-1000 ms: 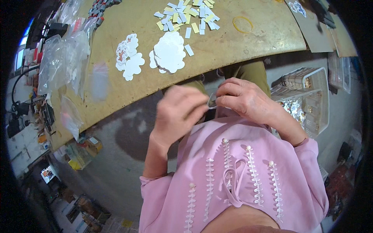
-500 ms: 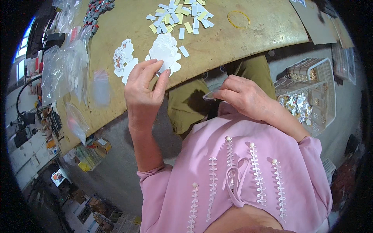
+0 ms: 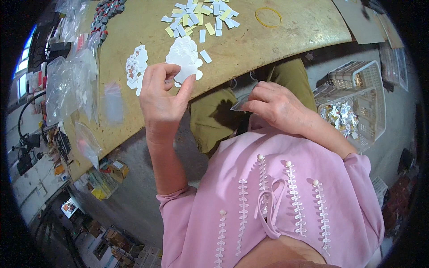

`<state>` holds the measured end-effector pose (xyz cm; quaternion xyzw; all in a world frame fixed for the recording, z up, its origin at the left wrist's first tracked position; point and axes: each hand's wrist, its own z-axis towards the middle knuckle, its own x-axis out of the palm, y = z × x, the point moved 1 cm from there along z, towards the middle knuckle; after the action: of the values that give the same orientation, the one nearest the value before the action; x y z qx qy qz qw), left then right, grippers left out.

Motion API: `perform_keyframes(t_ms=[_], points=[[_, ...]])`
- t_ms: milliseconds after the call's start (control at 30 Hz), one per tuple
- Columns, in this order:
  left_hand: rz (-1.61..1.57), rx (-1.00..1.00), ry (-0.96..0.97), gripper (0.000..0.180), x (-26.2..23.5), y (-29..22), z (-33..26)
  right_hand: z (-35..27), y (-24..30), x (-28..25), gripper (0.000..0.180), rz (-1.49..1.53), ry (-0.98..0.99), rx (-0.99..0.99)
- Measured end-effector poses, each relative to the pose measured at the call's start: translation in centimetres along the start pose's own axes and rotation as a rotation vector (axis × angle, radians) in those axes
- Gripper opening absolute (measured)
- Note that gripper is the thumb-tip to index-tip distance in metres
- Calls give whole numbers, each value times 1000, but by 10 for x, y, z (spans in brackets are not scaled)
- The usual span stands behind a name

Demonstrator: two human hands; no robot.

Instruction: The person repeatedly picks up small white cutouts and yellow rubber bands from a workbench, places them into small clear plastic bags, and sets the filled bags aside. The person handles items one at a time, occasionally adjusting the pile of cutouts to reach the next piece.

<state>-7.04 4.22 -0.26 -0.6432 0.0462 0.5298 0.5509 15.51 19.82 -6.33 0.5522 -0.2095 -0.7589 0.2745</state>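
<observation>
The pile of white scalloped cut-outs [image 3: 183, 56] lies on the table near its front edge, left of the upper middle of the frame, the pieces stacked loosely so that their wavy rims overlap. The left hand [image 3: 163, 91] is at the pile's lower left side, thumb and forefinger parted with white card showing in the gap; whether they have hold of a piece I cannot tell. The right hand [image 3: 277, 106], near the middle of the frame, has its fingers closed on a small clear bag [image 3: 240, 104], which sticks out to the left from the fingertips above the lap. Just left of the pile, partly behind the left hand, lies a group of printed scalloped cut-outs [image 3: 134, 69] with small brownish pictures on them. Above the pile, at the top of the frame, small white and yellow rectangles [image 3: 202, 19] are scattered over one another, with a yellow ring-shaped band [image 3: 268, 17] to their right. Left of the left hand a flat clear bag [image 3: 114, 105] lies on the table [image 3: 250, 49], and larger clear plastic bags [image 3: 67, 89] crowd the left part of the frame. Dark grey and red pieces [image 3: 105, 20] run in a row at the upper left. On the right side of the frame, white plastic baskets [image 3: 373, 100] stand below table level, one with shiny silver and gold pieces [image 3: 342, 117]. The person wears olive trousers [image 3: 210, 118] and a pink top [image 3: 210, 196].
</observation>
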Motion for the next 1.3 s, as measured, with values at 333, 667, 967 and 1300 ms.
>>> perform_keyframes(t_ms=[333,667,967,1300], points=[[169,76,-169,9,8,1,-10,8,3,-3,22,-20,-89,6],[228,34,-524,8,-19,22,-22,22,10,-9,20,-93,-170,-42],[-474,-81,-57,11,16,-30,-63,33,26,-12,27,109,-101,-20],[-8,167,320,17,0,-30,-59,33,35,-1,32,220,23,-49]])
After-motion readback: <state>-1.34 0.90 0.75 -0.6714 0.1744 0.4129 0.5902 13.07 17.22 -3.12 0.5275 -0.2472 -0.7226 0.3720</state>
